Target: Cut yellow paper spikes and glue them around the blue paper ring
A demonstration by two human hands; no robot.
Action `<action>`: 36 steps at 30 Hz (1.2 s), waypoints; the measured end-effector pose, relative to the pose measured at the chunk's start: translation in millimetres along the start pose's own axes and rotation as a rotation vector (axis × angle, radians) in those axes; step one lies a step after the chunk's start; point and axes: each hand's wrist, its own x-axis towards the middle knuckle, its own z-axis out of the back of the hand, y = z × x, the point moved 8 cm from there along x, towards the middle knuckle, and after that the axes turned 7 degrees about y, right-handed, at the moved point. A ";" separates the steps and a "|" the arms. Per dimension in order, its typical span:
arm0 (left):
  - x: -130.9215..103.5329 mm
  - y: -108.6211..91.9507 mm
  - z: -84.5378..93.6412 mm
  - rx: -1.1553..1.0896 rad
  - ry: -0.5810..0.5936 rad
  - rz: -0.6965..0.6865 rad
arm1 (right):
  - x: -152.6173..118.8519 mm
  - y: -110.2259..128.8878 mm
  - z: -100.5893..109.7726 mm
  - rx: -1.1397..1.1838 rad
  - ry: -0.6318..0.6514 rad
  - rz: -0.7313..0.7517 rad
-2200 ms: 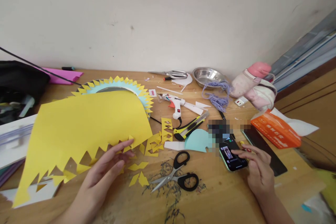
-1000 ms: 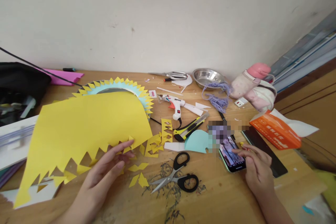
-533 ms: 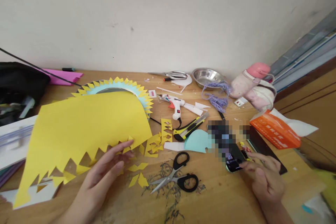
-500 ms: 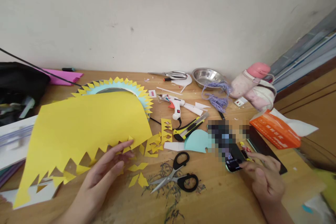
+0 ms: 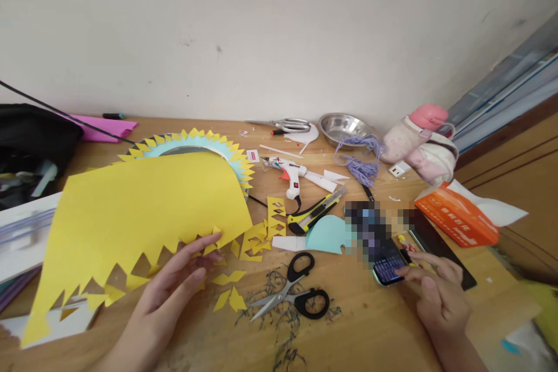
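My left hand (image 5: pixel 174 285) rests at the lower right edge of a large yellow paper sheet (image 5: pixel 152 197) with a zigzag-cut edge. Its index finger lies stretched along the paper's teeth and the thumb stands apart. My right hand (image 5: pixel 442 293) touches the lower screen of a smartphone (image 5: pixel 387 267) with one fingertip; the thumb is apart from the fingers. What looks like a keyboard shows on the phone, whose upper part is pixelated. Between the hands lie black-handled scissors (image 5: pixel 285 290), blades apart, and yellow paper scraps (image 5: pixel 229 277).
Behind the sheet sits a light-blue ring with yellow points (image 5: pixel 244 163). A yellow utility knife (image 5: pixel 316 209), a white glue gun (image 5: pixel 291 173), light-blue paper (image 5: pixel 329 234), a metal bowl (image 5: pixel 342 127), purple yarn (image 5: pixel 364 168), an orange tissue pack (image 5: pixel 457 215) and a pink bottle (image 5: pixel 414 131) stand around.
The phone's lower screen now shows what looks like a keyboard. My right hand has shifted very slightly at the phone. My left hand and the yellow sheet stay where they were.
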 end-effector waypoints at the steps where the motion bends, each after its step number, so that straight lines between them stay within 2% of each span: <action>1: -0.1 0.1 0.1 0.003 -0.002 -0.004 | 0.9 -0.3 -0.4 0.006 0.000 -0.008; 15: 0.5 -0.2 -0.9 0.007 0.012 0.001 | 4.5 -2.9 -16.2 0.053 0.116 -0.014; 26: -0.7 -1.1 -1.1 0.001 0.005 0.006 | 4.7 -10.1 -16.3 -0.041 0.072 -0.090; 36: -1.1 -0.3 -0.9 -0.005 0.007 0.009 | 1.9 -13.4 -14.7 -0.004 0.063 -0.129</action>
